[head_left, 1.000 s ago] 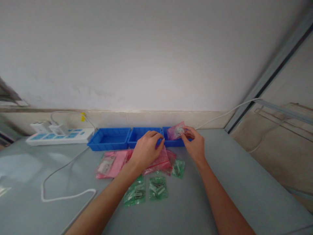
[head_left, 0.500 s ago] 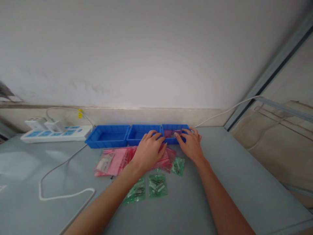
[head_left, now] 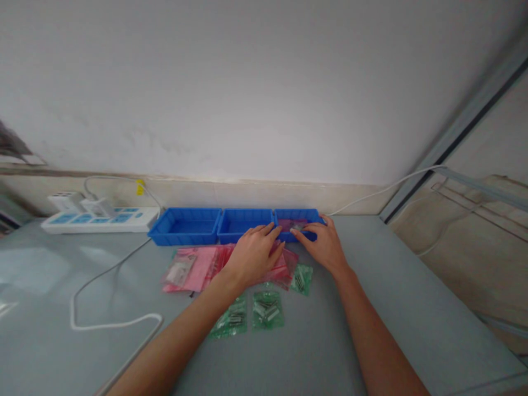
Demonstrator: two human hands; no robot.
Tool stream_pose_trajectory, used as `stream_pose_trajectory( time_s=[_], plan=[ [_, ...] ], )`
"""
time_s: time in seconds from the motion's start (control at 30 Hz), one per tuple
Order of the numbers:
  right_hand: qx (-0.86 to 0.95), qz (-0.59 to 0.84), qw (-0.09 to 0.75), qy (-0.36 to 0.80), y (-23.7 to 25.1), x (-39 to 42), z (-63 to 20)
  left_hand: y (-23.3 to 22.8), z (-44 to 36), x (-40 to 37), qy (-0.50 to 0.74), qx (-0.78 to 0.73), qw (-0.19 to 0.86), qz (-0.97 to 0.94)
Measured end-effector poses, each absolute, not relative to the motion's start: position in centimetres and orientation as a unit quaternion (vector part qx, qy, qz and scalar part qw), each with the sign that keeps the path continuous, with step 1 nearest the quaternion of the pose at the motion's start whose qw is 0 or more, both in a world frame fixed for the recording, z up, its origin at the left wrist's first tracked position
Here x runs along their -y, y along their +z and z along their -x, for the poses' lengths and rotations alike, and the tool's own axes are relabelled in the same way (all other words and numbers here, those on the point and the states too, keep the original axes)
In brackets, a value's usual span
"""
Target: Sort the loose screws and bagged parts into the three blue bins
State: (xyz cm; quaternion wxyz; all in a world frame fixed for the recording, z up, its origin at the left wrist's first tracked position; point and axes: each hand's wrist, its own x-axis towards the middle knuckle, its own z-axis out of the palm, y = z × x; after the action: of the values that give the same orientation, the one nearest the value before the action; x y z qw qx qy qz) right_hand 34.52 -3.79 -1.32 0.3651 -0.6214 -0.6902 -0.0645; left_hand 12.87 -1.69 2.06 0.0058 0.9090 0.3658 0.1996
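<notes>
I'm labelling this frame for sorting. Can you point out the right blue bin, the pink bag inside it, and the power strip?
Right blue bin [head_left: 310,213]: head view, on its far rim.
Pink bag [head_left: 287,224]: head view, on the part showing inside the bin.
Power strip [head_left: 103,219]: head view, on its top face.

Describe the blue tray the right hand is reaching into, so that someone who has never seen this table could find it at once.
Against the wall at the far edge of the grey table stand three blue trays in a row. Take the rightmost blue tray, the narrowest, where the right hand rests its fingertips. Unlike the middle blue tray and the left blue tray, it holds a pink bag.
</notes>
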Motion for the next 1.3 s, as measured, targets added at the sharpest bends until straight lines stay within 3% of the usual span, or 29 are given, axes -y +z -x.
stream_pose_trajectory(
  time_s=[0.17,0.27,0.43,0.57,0.77,0.97,1.1,1.3],
  plan=[
    [0.66,0.621,0.409,-0.104,-0.6,4.3,-34.2,2.6,-11.1,1.7,0.234,-0.335,0.011,-0.913],
    [0.693,0.582,0.423,-0.049,0.7,4.9,-33.0,3.0,-9.5,2.1,0.26,-0.331,-0.01,-0.907],
    [0.755,0.596,0.273,0.027,2.1,6.1,-30.1,2.2,-7.2,2.8,0.292,-0.35,-0.015,-0.89],
    [0.758,0.601,0.246,0.056,1.6,6.2,-29.3,1.0,-6.4,3.1,0.282,-0.348,-0.006,-0.894],
    [0.755,0.539,0.326,0.181,0.8,5.6,-29.6,0.9,-6.3,3.4,0.256,-0.348,0.0,-0.902],
    [0.629,0.482,0.498,0.352,1.8,6.0,-28.9,1.4,-6.1,3.8,0.33,-0.366,0.021,-0.87],
    [0.548,0.485,0.568,0.377,1.8,5.8,-28.9,2.2,-6.5,4.4,0.39,-0.362,0.127,-0.837],
    [0.514,0.488,0.589,0.389,1.4,5.5,-28.6,2.5,-8.4,5.7,0.424,-0.326,0.471,-0.701]
  ],
)
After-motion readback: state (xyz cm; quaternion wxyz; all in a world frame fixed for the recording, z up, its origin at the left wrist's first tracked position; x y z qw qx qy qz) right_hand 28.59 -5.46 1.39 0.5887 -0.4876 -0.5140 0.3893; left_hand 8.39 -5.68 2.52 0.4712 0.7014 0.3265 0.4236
